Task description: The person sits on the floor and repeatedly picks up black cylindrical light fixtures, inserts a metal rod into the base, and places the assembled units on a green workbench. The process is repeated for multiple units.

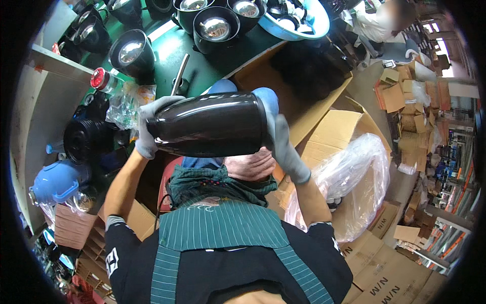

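Observation:
A glossy black jug body, tapered and smooth, lies sideways between my hands above my lap. My left hand, in a grey glove, is closed round its narrower left end. At the wide right end, my grey-gloved right hand presses against the rim, its fingers partly hidden behind the body. Beyond it, a metal rod stands tilted over the green table. Several black jugs with shiny silvery insides stand there, one black jug at the far middle and another black jug further left.
A light blue basin of small parts sits at the far right of the table. Open cardboard boxes and a clear plastic bag are at my right. Leftward are a red-lidded jar and a blue jug. Another person is further off.

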Tool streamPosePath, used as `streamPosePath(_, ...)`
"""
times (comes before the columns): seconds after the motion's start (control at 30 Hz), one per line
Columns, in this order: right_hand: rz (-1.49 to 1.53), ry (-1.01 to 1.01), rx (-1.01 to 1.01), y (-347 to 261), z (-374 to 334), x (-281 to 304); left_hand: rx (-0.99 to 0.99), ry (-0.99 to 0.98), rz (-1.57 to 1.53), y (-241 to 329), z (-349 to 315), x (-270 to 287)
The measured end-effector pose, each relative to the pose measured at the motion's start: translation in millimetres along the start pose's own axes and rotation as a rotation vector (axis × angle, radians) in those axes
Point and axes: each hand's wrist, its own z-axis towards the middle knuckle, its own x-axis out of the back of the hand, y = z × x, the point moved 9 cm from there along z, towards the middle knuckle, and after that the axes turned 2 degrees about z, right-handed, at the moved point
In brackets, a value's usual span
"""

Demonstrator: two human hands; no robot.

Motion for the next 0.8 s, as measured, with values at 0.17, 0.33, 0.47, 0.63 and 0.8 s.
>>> streamPosePath(0.17,-0.31,0.011,0.591,-48,4,-24,0.409,0.042,-0.919,-118,-55,-49)
streamPosePath(0.33,-0.055,0.042,0.267,-49,17,-21,0.01,0.222,-0.207,6,-28,0)
streamPosePath(0.47,0.0,0.034,0.248,-53,20,-29,-0.039,0.299,-0.098,8,-26,11)
streamPosePath(0.63,0.334,0.138,-0.082,-11,17,-17,-0.46,0.309,0.362,69,-26,28)
streamPosePath(0.8,0.134,0.276,0.086,-25,14,-24,-0.312,0.272,0.071,46,-16,19)
